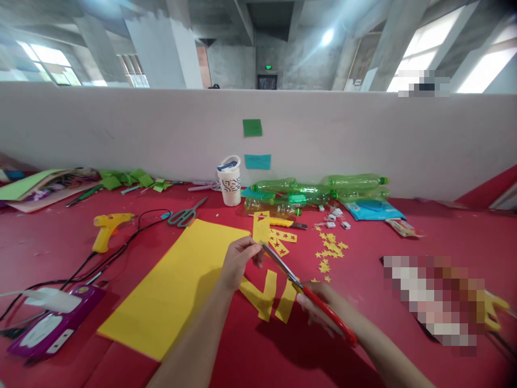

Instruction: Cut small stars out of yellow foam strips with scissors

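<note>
My left hand [238,258] is closed, with thumb and fingertips pinching the lower end of a yellow strip [261,229] that has star-shaped cut-outs. My right hand [319,307] grips a pair of red-handled scissors [323,307], whose blade tips meet the strip beside my left fingertips. Beneath my left forearm lies a large yellow sheet [173,285]. Plain yellow strips [269,291] rest between my hands. Just beyond are a strip with star holes [285,235] and a yellow utility knife [283,222]. Small yellow stars [333,248] lie scattered to the right.
Green plastic bottles [311,188] lie along the white partition, near a white cup [231,183]. Grey scissors [187,214], a yellow glue gun [107,226] and a purple power strip [56,323] with cables are at left. A blue packet [374,210] lies at right, near a pixelated area.
</note>
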A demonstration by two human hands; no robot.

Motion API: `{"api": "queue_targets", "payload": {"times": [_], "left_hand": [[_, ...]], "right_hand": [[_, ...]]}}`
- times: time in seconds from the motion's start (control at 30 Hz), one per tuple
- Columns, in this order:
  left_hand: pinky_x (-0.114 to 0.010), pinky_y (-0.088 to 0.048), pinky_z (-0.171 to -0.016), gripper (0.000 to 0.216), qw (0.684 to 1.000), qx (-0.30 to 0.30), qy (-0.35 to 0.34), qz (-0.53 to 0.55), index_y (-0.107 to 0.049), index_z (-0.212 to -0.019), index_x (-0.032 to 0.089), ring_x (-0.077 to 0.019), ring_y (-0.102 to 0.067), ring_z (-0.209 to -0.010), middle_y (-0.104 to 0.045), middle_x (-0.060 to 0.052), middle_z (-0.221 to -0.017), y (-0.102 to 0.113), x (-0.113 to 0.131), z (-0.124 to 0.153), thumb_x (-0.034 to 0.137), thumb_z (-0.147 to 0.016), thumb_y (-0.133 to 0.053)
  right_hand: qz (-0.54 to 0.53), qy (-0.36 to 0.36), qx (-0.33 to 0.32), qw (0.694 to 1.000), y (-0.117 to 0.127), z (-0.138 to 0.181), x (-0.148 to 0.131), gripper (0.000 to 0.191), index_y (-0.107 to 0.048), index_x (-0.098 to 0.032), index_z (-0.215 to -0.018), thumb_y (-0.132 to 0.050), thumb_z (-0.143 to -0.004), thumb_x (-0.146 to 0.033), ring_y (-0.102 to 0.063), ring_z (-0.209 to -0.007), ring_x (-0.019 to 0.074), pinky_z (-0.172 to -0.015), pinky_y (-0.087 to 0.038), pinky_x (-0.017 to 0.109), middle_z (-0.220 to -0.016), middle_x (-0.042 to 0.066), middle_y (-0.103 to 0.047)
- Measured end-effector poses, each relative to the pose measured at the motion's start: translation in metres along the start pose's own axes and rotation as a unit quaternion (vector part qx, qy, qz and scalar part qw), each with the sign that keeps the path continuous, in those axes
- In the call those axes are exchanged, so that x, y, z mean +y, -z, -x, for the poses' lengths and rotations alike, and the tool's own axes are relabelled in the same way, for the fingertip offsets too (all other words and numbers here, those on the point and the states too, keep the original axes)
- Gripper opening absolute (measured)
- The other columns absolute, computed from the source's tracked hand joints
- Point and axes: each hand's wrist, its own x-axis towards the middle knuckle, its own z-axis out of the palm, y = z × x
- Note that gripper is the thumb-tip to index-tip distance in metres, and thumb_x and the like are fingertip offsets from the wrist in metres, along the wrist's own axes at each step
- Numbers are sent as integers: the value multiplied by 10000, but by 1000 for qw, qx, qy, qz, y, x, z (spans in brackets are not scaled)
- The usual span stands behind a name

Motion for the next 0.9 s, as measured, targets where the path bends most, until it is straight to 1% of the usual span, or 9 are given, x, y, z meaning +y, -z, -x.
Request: {"api": "queue_targets", "payload": {"times": [0.17,0.33,0.47,0.6,0.8,0.9], "left_hand": [[-244,-389,-488,192,1000,5,-13,-2,-537,-591,132,-99,-489,-458,-546,4,-519,-1,-3,0,199,-767,-497],[-233,-375,-459,206,1000,17,-22,-5,-538,-587,132,-94,-470,-444,-522,13,-501,-5,-5,2,203,-773,-487],[-227,-363,-442,233,999,26,-23,0,-518,-554,135,-90,-461,-432,-506,17,-481,-11,-9,3,209,-773,-488],[-223,-354,-434,232,999,43,-25,16,-517,-556,137,-89,-461,-439,-498,18,-483,-14,-12,4,217,-772,-492],[-218,-353,-431,231,999,45,-22,12,-519,-555,138,-87,-461,-444,-495,18,-491,-14,-13,4,229,-767,-500],[-215,-352,-430,222,999,44,-19,16,-524,-566,139,-88,-465,-450,-497,19,-496,-15,-13,4,234,-766,-503]], "right_hand": [[-19,17,1,1000,-4,-2,1,359,-427,-160,-635,-534,-754,-481,-406,-380,47,-342,-321,131,-489,-60,-403],[-30,2,-2,1000,-10,-5,4,391,-422,-173,-642,-484,-757,-541,-374,-332,49,-314,-298,145,-450,-68,-401],[-56,1,0,998,-13,-4,3,385,-393,-184,-637,-474,-765,-538,-367,-328,49,-353,-335,159,-428,-84,-381],[-68,-4,2,998,-13,-3,4,384,-393,-183,-633,-465,-774,-533,-386,-337,53,-387,-368,173,-429,-80,-399],[-61,-12,15,998,-14,-3,4,389,-415,-179,-641,-471,-766,-543,-376,-311,45,-335,-326,155,-428,-76,-414],[-58,-20,20,998,-16,-3,4,413,-440,-174,-661,-434,-770,-572,-365,-298,45,-301,-300,141,-409,-77,-415]]}}
